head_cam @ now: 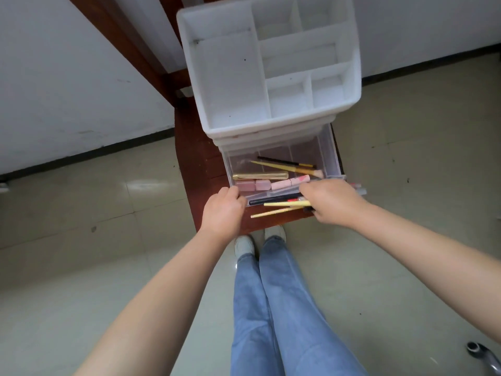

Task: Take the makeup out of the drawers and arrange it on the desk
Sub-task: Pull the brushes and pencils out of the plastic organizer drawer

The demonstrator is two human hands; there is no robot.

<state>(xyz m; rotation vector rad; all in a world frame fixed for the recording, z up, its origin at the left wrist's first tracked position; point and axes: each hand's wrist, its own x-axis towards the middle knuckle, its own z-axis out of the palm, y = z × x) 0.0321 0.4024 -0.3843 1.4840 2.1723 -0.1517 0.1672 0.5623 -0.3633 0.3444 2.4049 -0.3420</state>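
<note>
- Makeup items are lying in a clear plastic drawer (329, 156), which is standing pulled out toward the table's near edge from the bottom of a white organizer (225, 77).
- Inside the drawer, a black pencil (282, 161) and a yellow-handled brush (284, 168) are lying aslant at the back; a gold tube (260, 176) is lying crosswise in front of them, and pink lipstick cases (260, 185) are lining the front wall.
- Left hand (223, 210) is gripping the drawer's front left corner, fingers curling over the rim.
- Right hand (329, 202) is clasping a bundle of makeup sticks (284, 206) just outside the drawer front, above the table's near edge: two yellow handles and a dark pencil are projecting leftward, and grey ends are showing past the knuckles on the right.
- Red-brown table (195, 169) is carrying the organizer, whose open top compartments are facing the camera.
- Blue jeans (271, 308) and pale shoes (245, 245) are showing below, on a pale tiled floor (108, 213).
</note>
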